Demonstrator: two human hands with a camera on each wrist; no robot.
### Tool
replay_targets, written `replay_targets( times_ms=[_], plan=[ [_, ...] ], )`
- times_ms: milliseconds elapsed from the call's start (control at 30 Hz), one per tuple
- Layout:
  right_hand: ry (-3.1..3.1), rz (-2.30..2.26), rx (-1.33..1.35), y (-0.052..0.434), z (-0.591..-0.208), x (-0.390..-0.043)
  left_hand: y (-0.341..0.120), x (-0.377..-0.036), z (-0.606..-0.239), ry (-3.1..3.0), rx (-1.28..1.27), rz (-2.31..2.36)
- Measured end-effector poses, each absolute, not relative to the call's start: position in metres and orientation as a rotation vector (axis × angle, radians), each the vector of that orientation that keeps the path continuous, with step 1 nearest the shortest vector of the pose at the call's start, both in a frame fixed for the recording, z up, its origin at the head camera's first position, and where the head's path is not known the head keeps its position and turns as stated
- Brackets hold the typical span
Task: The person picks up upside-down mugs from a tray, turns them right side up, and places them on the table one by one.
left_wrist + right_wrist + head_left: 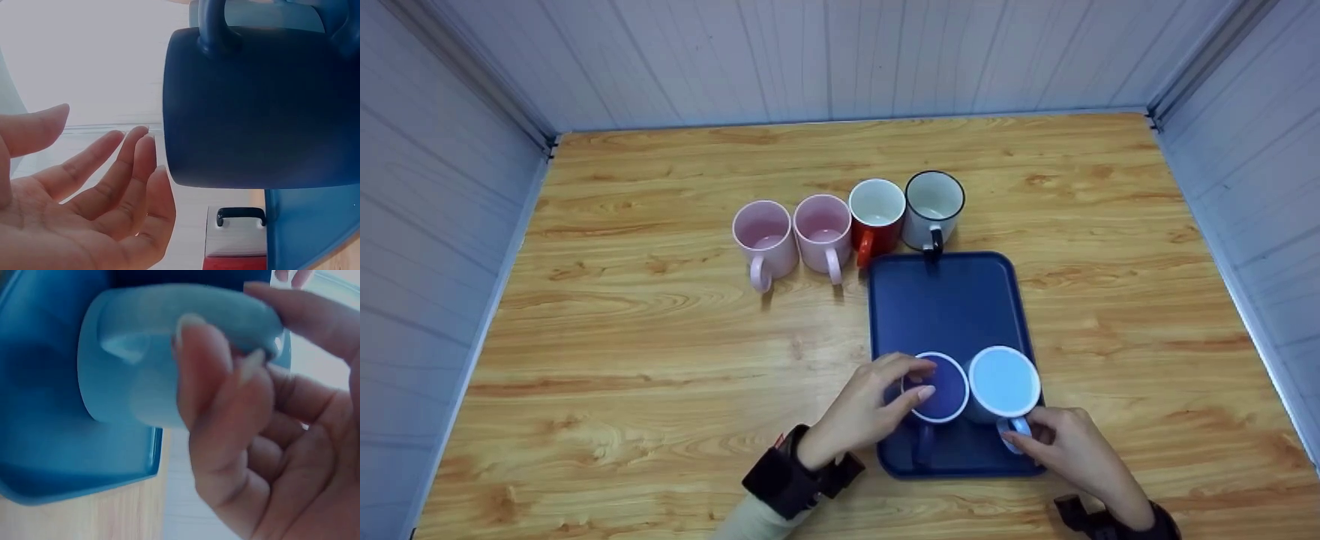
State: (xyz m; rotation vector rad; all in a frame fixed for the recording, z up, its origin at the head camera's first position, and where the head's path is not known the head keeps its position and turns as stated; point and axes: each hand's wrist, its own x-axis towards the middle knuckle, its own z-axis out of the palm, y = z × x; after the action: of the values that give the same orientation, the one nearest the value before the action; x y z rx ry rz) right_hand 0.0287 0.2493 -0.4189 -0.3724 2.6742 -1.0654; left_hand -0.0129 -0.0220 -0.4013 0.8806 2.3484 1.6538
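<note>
A dark blue mug (941, 390) (259, 107) and a light blue mug (1003, 381) (135, 365) stand side by side at the near end of a dark blue tray (945, 300) (304, 225) (45, 455). My left hand (885, 397) (101, 185) hovers at the dark blue mug's left side. Its fingers are relaxed and spread, reaching toward the rim, and the left wrist view shows a gap between them and the mug. My right hand (1057, 442) (253, 427) pinches the light blue mug's handle at the tray's near right corner.
Behind the tray stands a row of mugs with their handles toward me: two pink mugs (765, 236) (823, 231), a red mug (876, 214) and a white mug with a black rim (934, 202) (236, 230). Grey panel walls enclose the wooden table (660, 322) on three sides.
</note>
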Motion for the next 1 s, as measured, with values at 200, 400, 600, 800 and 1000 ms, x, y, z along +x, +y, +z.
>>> replay_targets(
  times_ms=[200,400,600,800,1000],
  plan=[
    [2.795,-0.949,-0.307,0.241,-0.418,0.032,-0.023,-0.013,-0.402,2.327,0.839,1.704],
    [2.912,-0.967,-0.311,0.239,-0.421,0.034,-0.028,-0.014,-0.403,2.345,0.779,1.705],
    [3.026,-0.952,-0.346,0.237,-0.422,0.035,-0.033,-0.014,-0.404,2.359,0.714,1.703],
    [3.061,-0.909,-0.285,0.238,-0.421,0.035,-0.035,-0.014,-0.407,2.36,0.688,1.72],
    [3.088,-0.881,-0.24,0.241,-0.423,0.034,-0.038,-0.015,-0.408,2.359,0.661,1.738]
  ],
)
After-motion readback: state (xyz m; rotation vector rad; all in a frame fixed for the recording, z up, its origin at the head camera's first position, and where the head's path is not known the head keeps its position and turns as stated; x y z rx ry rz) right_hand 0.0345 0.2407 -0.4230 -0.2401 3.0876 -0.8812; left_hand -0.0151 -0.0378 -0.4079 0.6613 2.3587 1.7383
